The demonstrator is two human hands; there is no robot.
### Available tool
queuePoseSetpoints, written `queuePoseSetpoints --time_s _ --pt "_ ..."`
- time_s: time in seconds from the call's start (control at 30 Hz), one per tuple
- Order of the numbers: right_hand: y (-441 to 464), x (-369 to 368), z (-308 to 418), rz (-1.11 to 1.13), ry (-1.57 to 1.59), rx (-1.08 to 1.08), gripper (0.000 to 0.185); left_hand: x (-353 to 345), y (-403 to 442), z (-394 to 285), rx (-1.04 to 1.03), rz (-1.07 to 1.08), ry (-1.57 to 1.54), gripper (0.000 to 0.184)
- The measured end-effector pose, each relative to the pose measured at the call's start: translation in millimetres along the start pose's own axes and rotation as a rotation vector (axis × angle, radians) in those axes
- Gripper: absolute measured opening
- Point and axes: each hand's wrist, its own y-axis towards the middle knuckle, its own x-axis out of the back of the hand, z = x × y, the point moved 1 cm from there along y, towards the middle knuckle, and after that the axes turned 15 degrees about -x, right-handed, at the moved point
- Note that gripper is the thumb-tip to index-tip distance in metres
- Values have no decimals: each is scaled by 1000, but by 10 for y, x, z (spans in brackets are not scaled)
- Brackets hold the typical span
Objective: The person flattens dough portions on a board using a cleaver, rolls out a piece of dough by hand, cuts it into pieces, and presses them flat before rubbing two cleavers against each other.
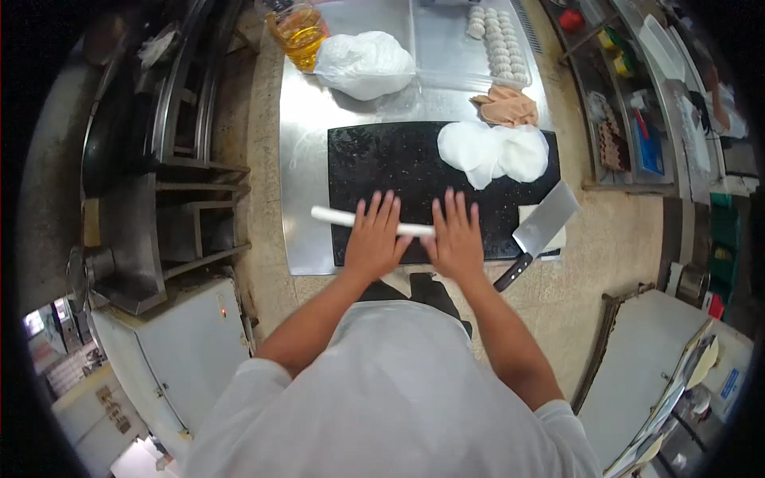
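Note:
A long, smooth white rod, even in thickness, lies across the front of a black board; whether it is dough or a rolling pin I cannot tell. Its left end sticks out past the board's edge. My left hand rests flat over the middle of the rod, fingers stretched forward. At the rod's right end is my right hand, also flat with fingers spread, its thumb side over the rod. Thin white dough rounds overlap at the board's back right. A cleaver lies on the right edge, handle toward me.
Behind the board are a white plastic bag, a jug of yellow oil and a crumpled brown cloth. A clear tray holds rows of pleated buns. Shelving flanks both sides; another person's arm shows far right.

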Motion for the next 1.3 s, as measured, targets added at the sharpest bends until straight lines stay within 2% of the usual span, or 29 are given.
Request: queuePoseSetpoints --time_s 0.07,0.13,0.17,0.2,0.23,0.27,0.33,0.4,0.47,0.5,0.57,0.67,0.73,0.83,0.93,1.0,1.07,1.13,1.2,1.23,1.3 --pt "-490 -29 67 176 122 -39 72 -79 -598 -144 26 27 -91 67" --pt "-662 -59 84 210 129 -58 71 24 -799 -153 -33 92 60 68" --pt "-632 -111 44 218 129 -57 71 15 -818 -110 22 99 25 70" --pt "-447 -86 42 134 56 -44 68 183 -682 -50 71 106 -9 73" --pt "-191 -70 34 35 -22 -30 66 251 -565 71 60 -3 -25 80" --pt "31 -54 32 -12 -32 -59 65 263 -496 213 46 -11 -26 80" --pt "515 -50 31 -70 -49 -100 64 284 -386 515 -120 79 -169 81" --pt "762 -58 49 -219 -108 -232 64 386 -278 745 -168 52 -209 71" --pt "662 -127 134 -249 -126 -323 64 380 -219 952 -181 159 -224 57" --pt "626 -168 186 -275 -137 -391 65 455 -222 970 -189 158 -233 57" --pt "211 -210 383 -197 -148 -407 67 650 -236 1032 24 481 -339 45" --pt "-656 -289 657 -108 -68 -429 68 750 -595 1260 87 564 -514 42" --pt "-756 -290 692 -76 -54 -431 67 461 -1046 1414 5 515 -668 38" --pt "-572 -336 425 -39 -213 -293 66 666 -1152 1382 -11 591 -839 38" --pt "249 -223 383 -95 -234 -408 68 450 -1111 1370 83 578 -863 38" --pt "616 -290 301 -219 -243 -509 71 267 -1058 1385 115 407 -939 38" --pt "706 -292 404 -269 -260 -635 69 481 -856 1459 74 387 -928 40" --pt "491 -396 540 -275 -237 -688 66 726 -755 1605 36 336 -888 37" --pt "124 -417 761 -192 -220 -622 65 995 -671 1827 279 403 -1130 29" --pt "-127 -415 828 -200 -227 -639 65 1153 -654 1927 325 355 -1227 25" --pt "-459 -396 905 -157 20 -472 66 1454 -590 2016 344 257 -1352 21"
